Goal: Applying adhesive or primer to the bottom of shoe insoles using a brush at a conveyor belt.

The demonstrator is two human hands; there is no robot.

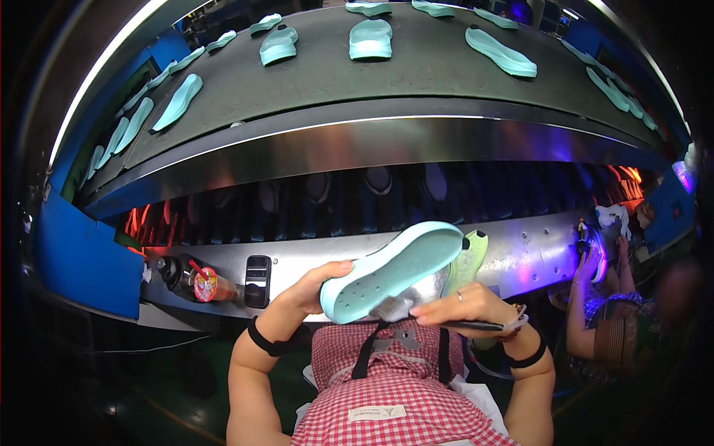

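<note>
My left hand [316,288] grips a light blue shoe sole [394,271] by its lower left end, tilted so its hollow, dotted inner side shows. My right hand [468,306] is closed round the dark handle of a brush [394,308]. The whitish bristles lie against or just beside the sole's lower edge; I cannot tell whether they touch. Behind the sole and my right hand, a pale green sole or shoe [467,260] with black spots at its tip is partly hidden on the metal ledge [520,260].
Several light blue soles [370,41] sit on a dark conveyor belt [320,89] above. Below it, rollers [357,201] run between glowing orange heaters. A phone [258,281], a drink cup [212,285] and a dark bottle [172,272] stand left. A co-worker's hand [589,262] is at right.
</note>
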